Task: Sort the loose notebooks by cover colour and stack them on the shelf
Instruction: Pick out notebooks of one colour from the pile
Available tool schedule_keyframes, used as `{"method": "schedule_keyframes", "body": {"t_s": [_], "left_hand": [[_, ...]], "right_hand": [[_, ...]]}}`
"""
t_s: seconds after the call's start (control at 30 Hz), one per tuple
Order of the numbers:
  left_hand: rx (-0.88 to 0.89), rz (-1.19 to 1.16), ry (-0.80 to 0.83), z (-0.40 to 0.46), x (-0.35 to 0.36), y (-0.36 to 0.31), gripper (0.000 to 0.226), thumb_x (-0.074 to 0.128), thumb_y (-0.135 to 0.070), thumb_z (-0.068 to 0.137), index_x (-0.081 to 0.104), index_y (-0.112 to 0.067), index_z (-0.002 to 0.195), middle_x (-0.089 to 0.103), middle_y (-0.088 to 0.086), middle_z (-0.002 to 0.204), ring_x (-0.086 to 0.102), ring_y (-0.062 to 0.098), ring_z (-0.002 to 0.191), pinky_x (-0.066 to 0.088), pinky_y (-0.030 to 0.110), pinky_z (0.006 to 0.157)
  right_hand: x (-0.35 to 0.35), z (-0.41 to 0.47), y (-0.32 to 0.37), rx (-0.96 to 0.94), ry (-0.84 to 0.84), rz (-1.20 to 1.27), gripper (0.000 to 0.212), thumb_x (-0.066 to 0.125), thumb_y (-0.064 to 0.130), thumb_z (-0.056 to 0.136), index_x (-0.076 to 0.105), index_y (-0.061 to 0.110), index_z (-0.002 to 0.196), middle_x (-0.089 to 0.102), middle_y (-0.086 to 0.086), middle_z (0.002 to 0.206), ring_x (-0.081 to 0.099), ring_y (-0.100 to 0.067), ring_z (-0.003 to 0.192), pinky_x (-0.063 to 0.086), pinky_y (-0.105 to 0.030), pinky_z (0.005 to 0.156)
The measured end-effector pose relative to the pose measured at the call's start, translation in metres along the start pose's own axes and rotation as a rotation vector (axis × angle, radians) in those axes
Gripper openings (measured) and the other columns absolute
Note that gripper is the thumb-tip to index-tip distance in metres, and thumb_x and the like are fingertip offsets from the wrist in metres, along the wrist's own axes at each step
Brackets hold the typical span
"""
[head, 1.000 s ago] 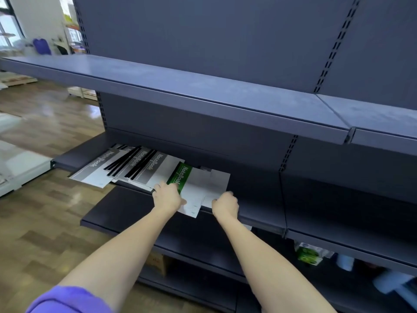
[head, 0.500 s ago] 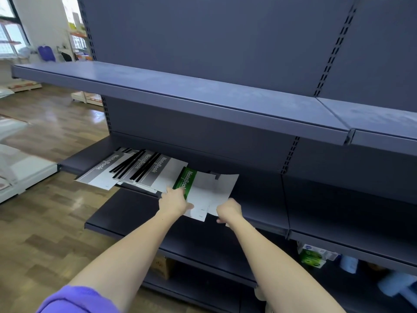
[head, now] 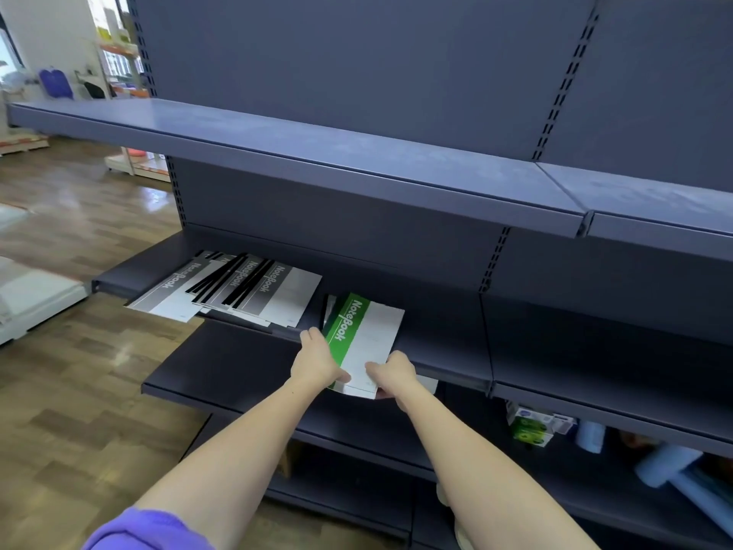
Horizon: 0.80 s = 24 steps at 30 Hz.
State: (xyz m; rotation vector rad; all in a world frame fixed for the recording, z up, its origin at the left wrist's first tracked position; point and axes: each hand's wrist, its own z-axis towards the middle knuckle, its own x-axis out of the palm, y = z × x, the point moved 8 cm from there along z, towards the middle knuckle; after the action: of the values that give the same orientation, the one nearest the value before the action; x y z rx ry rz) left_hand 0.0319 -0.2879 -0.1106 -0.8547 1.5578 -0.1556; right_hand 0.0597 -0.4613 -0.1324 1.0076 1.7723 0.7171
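Head view: the green notebook (head: pixel 359 343) is clamped at its near edge by the left hand (head: pixel 317 361) and right hand (head: pixel 390 375), its long axis running toward 1 o'clock onto the shelf (head: pixel 444 343), the grey notebooks (head: pixel 246 287) lying at 10 o'clock.

"NoteBook" was read in white on the green notebook's (head: pixel 346 326) band. The same word stood on the grey notebooks (head: pixel 238 289).

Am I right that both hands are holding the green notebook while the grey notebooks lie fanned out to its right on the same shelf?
Not quite: the head view shows the grey notebooks fanned out to the left of the green notebook, not its right. The left hand and right hand do both hold it on the same shelf.
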Motion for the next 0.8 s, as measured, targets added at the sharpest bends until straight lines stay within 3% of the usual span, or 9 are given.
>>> {"method": "schedule_keyframes", "body": {"t_s": [0.07,0.17,0.27,0.37,0.43,0.53,0.6,0.7,0.8], "left_hand": [[0.043,0.006,0.006,-0.003,0.002,-0.007,0.101,0.094,-0.024,0.062,0.029,-0.005,0.137,0.029,0.01,0.143,0.059,0.031,0.111,0.052,0.036,0.078],[0.099,-0.064,0.035,-0.006,0.013,-0.021,0.109,0.093,-0.024,0.064,0.024,-0.007,0.146,0.028,0.007,0.145,0.057,0.029,0.115,0.05,0.034,0.081],[0.063,-0.284,0.039,-0.009,0.025,-0.038,0.08,0.076,-0.026,0.087,0.029,-0.004,0.147,0.033,0.012,0.147,0.053,0.032,0.121,0.047,0.038,0.091],[0.081,-0.313,0.086,-0.013,0.042,-0.061,0.052,0.054,-0.019,0.101,0.033,-0.003,0.145,0.043,0.018,0.143,0.053,0.033,0.118,0.044,0.037,0.088],[0.097,-0.383,0.157,-0.017,0.054,-0.077,0.046,0.052,-0.016,0.102,0.033,-0.006,0.143,0.051,0.017,0.136,0.054,0.029,0.108,0.044,0.036,0.085],[0.162,-0.473,0.27,-0.031,0.072,-0.106,0.049,0.063,-0.015,0.096,0.034,-0.014,0.135,0.056,0.009,0.125,0.059,0.027,0.106,0.051,0.038,0.087],[0.206,-0.5,0.306,-0.044,0.082,-0.128,0.04,0.063,-0.015,0.096,0.036,-0.017,0.126,0.059,0.005,0.113,0.06,0.022,0.095,0.053,0.034,0.078],[0.291,-0.476,0.275,-0.067,0.092,-0.17,0.014,0.046,-0.017,0.105,0.041,-0.016,0.118,0.059,0.005,0.101,0.051,0.015,0.079,0.042,0.028,0.065],[0.374,-0.432,0.291,-0.097,0.113,-0.219,0.015,0.041,-0.014,0.105,0.039,-0.02,0.119,0.056,0.002,0.098,0.051,0.014,0.078,0.041,0.026,0.062]], "right_hand": [[-0.004,-0.007,-0.009,0.021,-0.004,0.03,0.022,0.053,0.006,0.087,0.049,0.01,0.108,0.059,-0.006,0.107,0.066,-0.026,0.088,0.06,-0.031,0.056],[-0.018,-0.015,-0.029,0.071,0.005,0.166,0.021,0.052,-0.003,0.089,0.047,0.012,0.103,0.06,-0.006,0.108,0.064,-0.022,0.089,0.062,-0.036,0.062],[-0.049,-0.021,-0.045,0.094,-0.045,0.216,0.02,0.059,-0.004,0.088,0.049,0.013,0.093,0.064,-0.008,0.105,0.065,-0.024,0.089,0.063,-0.039,0.071],[-0.09,-0.028,-0.06,0.097,-0.145,0.182,0.021,0.066,-0.001,0.084,0.052,0.015,0.082,0.065,-0.008,0.096,0.061,-0.022,0.078,0.06,-0.033,0.067],[-0.118,-0.034,-0.071,0.097,-0.22,0.198,0.017,0.066,-0.002,0.084,0.057,0.012,0.086,0.06,-0.007,0.09,0.057,-0.02,0.072,0.059,-0.031,0.063],[-0.155,-0.046,-0.092,0.1,-0.314,0.195,0.017,0.061,-0.003,0.084,0.064,0.011,0.094,0.065,-0.008,0.093,0.059,-0.02,0.067,0.056,-0.025,0.057],[-0.177,-0.054,-0.109,0.1,-0.349,0.205,0.019,0.056,-0.006,0.083,0.063,0.011,0.09,0.066,-0.011,0.089,0.057,-0.022,0.065,0.053,-0.028,0.059],[-0.216,-0.069,-0.131,0.109,-0.392,0.221,0.023,0.047,-0.008,0.081,0.059,0.004,0.097,0.061,-0.013,0.087,0.053,-0.023,0.071,0.047,-0.034,0.061],[-0.263,-0.09,-0.157,0.123,-0.434,0.264,0.023,0.047,-0.006,0.081,0.058,0.003,0.099,0.065,-0.013,0.096,0.062,-0.026,0.077,0.056,-0.038,0.065]]}}
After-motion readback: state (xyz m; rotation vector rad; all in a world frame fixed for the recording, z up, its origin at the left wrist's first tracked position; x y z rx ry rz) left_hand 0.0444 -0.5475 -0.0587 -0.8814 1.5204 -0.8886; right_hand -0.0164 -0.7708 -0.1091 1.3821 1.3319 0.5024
